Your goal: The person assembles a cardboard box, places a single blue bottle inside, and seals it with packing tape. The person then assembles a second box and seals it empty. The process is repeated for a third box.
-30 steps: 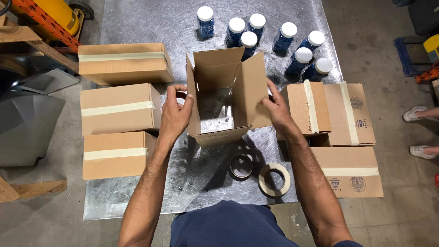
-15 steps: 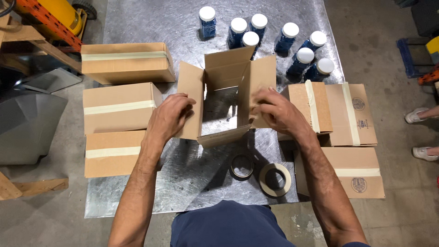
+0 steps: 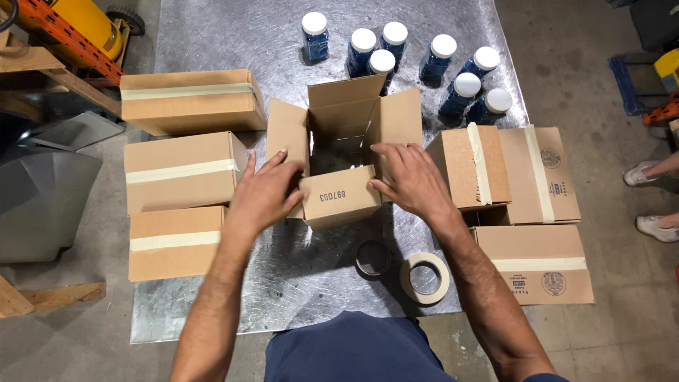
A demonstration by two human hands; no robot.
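Note:
An unsealed cardboard box (image 3: 341, 148) stands at the middle of the metal table (image 3: 283, 283). Its near flap (image 3: 341, 196) is folded down over the opening, while the left, right and far flaps stand up. My left hand (image 3: 263, 192) lies flat with fingers spread against the near flap's left edge and the left flap. My right hand (image 3: 409, 180) presses, fingers extended, on the near flap's right edge beside the right flap. Neither hand grips anything.
Three taped boxes (image 3: 182, 173) lie to the left and three more (image 3: 523, 173) to the right. Several blue jars with white lids (image 3: 443, 58) stand behind the box. Two tape rolls (image 3: 424, 277) lie near the front edge. Another person's feet (image 3: 654, 173) are at far right.
The near flap has been folded down over the opening. Both hands moved from the side flaps to the near flap and opened flat.

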